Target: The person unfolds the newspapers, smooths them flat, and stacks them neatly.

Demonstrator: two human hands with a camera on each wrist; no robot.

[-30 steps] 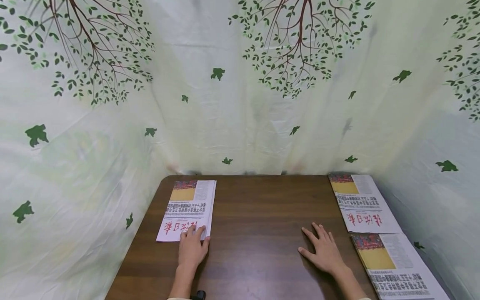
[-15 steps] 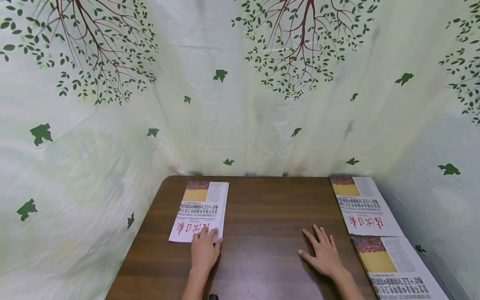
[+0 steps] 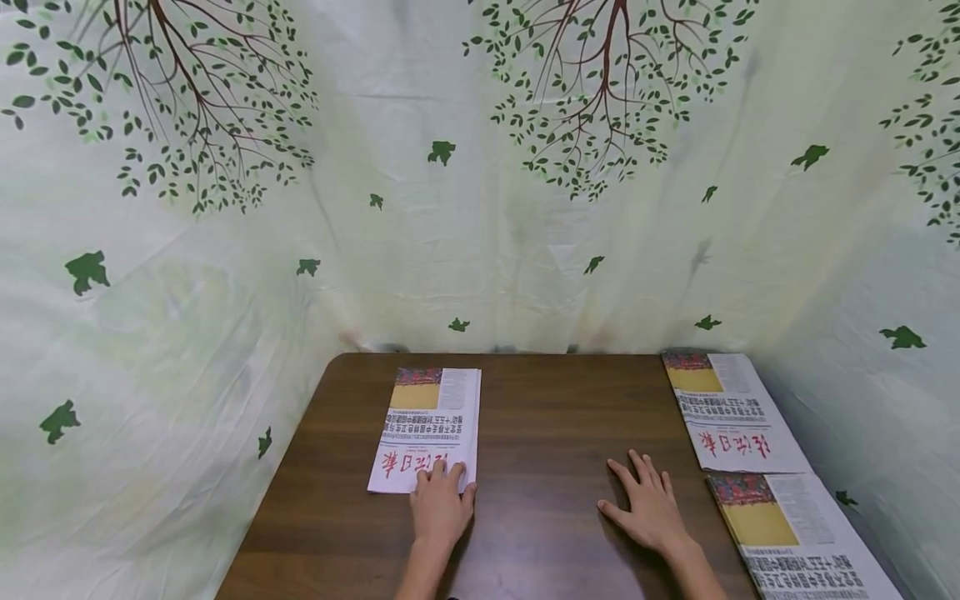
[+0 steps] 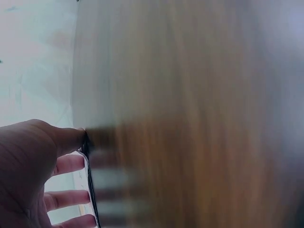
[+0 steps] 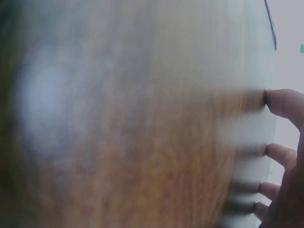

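A folded newspaper [image 3: 425, 437] with red title characters lies flat on the left half of the brown wooden table. My left hand [image 3: 441, 507] rests its fingertips on the newspaper's near right corner. The thumb [image 4: 70, 141] touches down by the paper's edge in the left wrist view, with the other fingers extended over the sheet. Further right, my right hand [image 3: 647, 508] spreads its fingers with the tips down on the bare wood, holding nothing. In the right wrist view its fingertips [image 5: 273, 151] meet the table surface.
Two similar newspapers lie along the table's right side, the far newspaper [image 3: 733, 417] just behind the near newspaper [image 3: 802, 533]. A pale curtain [image 3: 525, 275] printed with leaves and branches surrounds the wooden table [image 3: 540, 433] at its back and sides.
The newspaper under my left hand has slid to the right across the table, the hand moving along with it. My right hand has stayed in place.
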